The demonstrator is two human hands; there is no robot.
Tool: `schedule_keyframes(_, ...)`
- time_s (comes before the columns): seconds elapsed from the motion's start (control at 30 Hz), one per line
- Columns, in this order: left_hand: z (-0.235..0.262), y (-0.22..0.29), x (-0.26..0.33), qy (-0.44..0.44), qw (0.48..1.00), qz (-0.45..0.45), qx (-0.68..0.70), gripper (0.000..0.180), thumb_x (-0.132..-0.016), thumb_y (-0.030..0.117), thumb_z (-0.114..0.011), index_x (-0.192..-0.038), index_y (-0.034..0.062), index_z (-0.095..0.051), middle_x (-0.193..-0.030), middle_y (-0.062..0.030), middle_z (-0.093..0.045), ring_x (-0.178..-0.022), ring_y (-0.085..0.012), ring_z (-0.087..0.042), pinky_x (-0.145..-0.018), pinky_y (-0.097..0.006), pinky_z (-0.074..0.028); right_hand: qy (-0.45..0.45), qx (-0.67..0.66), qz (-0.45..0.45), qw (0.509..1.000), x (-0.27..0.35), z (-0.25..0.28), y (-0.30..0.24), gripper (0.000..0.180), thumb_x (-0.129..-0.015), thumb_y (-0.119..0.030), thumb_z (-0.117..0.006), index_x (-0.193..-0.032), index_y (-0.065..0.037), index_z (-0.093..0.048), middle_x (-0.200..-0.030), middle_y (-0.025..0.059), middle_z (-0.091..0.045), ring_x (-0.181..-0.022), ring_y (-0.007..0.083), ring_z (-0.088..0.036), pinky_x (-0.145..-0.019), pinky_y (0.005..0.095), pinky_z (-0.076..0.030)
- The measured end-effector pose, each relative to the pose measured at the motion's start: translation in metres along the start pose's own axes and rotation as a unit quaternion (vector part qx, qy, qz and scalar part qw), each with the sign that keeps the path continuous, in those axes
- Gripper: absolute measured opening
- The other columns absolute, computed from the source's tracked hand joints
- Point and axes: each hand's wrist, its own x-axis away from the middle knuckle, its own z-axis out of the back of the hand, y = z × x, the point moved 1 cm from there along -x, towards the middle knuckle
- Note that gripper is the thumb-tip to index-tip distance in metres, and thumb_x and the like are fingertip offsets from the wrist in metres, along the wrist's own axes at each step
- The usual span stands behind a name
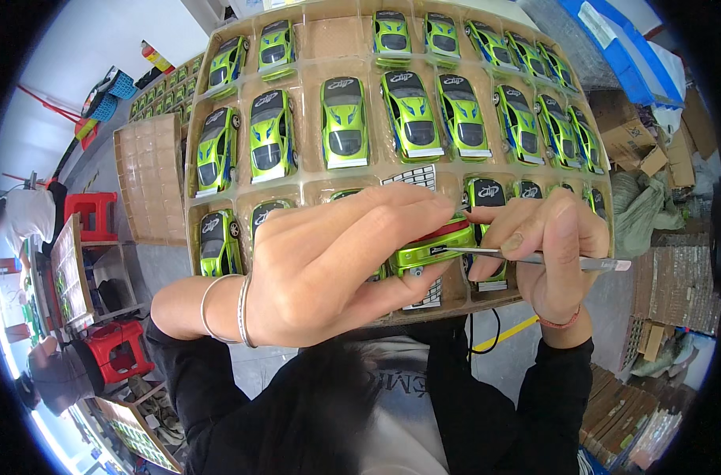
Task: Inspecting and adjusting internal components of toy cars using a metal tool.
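My left hand (321, 265) is wrapped round a green toy car (412, 259), its rear end facing me. In my right hand (562, 249) is a pair of slim metal tweezers (594, 264), pinched between the fingers. Their tip touches the car's back, at a small dark label (440, 249) below the red tail strip. Under my hands stands a cardboard tray (329, 36) with clear plastic compartments, filled with rows of similar green toy cars (345, 119). A white sheet with a dark grid (417, 176) lies in the tray, partly covered by my hands.
On the left, an empty-looking divided tray (151, 178) leans near more car trays and red stools (115, 348). A blue bin (626, 47) stands at the far right, above cardboard boxes (633, 146) and stacked cardboard (677, 289). Other people sit along the left side.
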Motion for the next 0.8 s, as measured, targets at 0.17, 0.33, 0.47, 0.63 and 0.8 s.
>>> schedule_keyframes(0.17, 0.0001, 0.0004, 0.0002, -0.002, 1.0, 0.0, -0.005, 0.051, -0.075, 0.003, -0.086, -0.118, -0.0099, -0.063, -0.11, -0.0235, -0.072, -0.099, -0.032, -0.073, -0.085, -0.036, -0.059, 0.004, -0.007, -0.003, 1.0, 0.0002, -0.0006, 0.0, 0.045, -0.109, -0.031, -0.042, -0.086, 0.003, -0.061, -0.078, 0.015, -0.069, -0.076, 0.0247, -0.073, -0.097, 0.0525, -0.053)
schedule_keyframes(0.33, -0.0088, -0.0024, 0.0031, 0.06, 0.998, -0.034, -0.001, 0.041, -0.075, 0.004, -0.087, -0.107, -0.0066, -0.063, -0.109, -0.0275, -0.071, -0.097, -0.034, -0.074, -0.079, -0.037, -0.061, 0.019, -0.017, -0.02, 0.999, 0.0009, -0.0022, -0.0019, 0.043, -0.109, -0.029, -0.042, -0.086, 0.003, -0.061, -0.078, 0.0158, -0.069, -0.076, 0.0239, -0.073, -0.099, 0.0499, -0.053)
schedule_keyframes(0.47, -0.0029, -0.002, 0.0059, 0.008, 1.0, -0.029, -0.007, 0.039, -0.075, 0.003, -0.087, -0.102, -0.0047, -0.06, -0.108, -0.0298, -0.07, -0.094, -0.0343, -0.074, -0.075, -0.036, -0.061, 0.017, -0.024, -0.023, 0.999, -0.0005, -0.0024, -0.0039, 0.041, -0.109, -0.025, -0.041, -0.086, 0.003, -0.061, -0.078, 0.0162, -0.069, -0.075, 0.0231, -0.072, -0.099, 0.0473, -0.053)
schedule_keyframes(0.63, -0.0078, -0.0019, 0.0068, 0.039, 0.999, -0.013, 0.01, 0.04, -0.075, 0.004, -0.088, -0.102, -0.0022, -0.059, -0.107, -0.0322, -0.069, -0.091, -0.0362, -0.074, -0.071, -0.036, -0.061, 0.014, -0.016, -0.019, 1.0, -0.0024, -0.0036, -0.0037, 0.041, -0.109, -0.024, -0.041, -0.086, 0.003, -0.061, -0.078, 0.0157, -0.069, -0.074, 0.0229, -0.072, -0.097, 0.0468, -0.054)
schedule_keyframes(0.8, -0.0072, -0.005, 0.0083, 0.037, 0.999, -0.04, -0.008, 0.038, -0.076, 0.006, -0.087, -0.101, -0.002, -0.06, -0.109, -0.0333, -0.068, -0.091, -0.0374, -0.074, -0.07, -0.037, -0.061, 0.016, -0.007, -0.014, 1.0, -0.0029, -0.0035, -0.004, 0.041, -0.109, -0.024, -0.041, -0.085, 0.002, -0.061, -0.078, 0.0152, -0.069, -0.073, 0.0226, -0.072, -0.097, 0.0467, -0.054)
